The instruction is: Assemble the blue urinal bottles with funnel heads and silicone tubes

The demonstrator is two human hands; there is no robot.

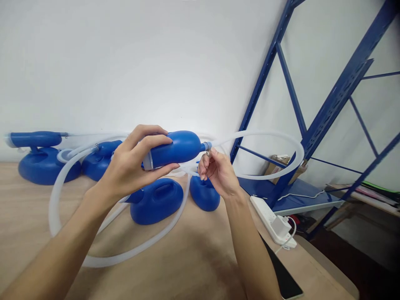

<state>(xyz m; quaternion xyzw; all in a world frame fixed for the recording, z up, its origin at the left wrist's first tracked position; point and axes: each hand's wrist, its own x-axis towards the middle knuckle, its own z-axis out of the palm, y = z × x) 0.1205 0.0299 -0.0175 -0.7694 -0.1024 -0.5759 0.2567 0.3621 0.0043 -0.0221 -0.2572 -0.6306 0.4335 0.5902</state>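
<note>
My left hand is wrapped round a blue bottle-shaped part, held sideways above the table with its narrow neck pointing right. At that neck, my right hand pinches a small metal clamp between thumb and finger. A translucent white hose loops out to the right from near the neck. Below my hands stand a blue container with a handle and a smaller-looking blue container. Whether the hose sits fully on the neck is hidden by my fingers.
More blue containers with hoses stand at the left by the wall. Another hose curves across the brown table. At the right lie a white power strip and a black phone, beside a blue metal rack.
</note>
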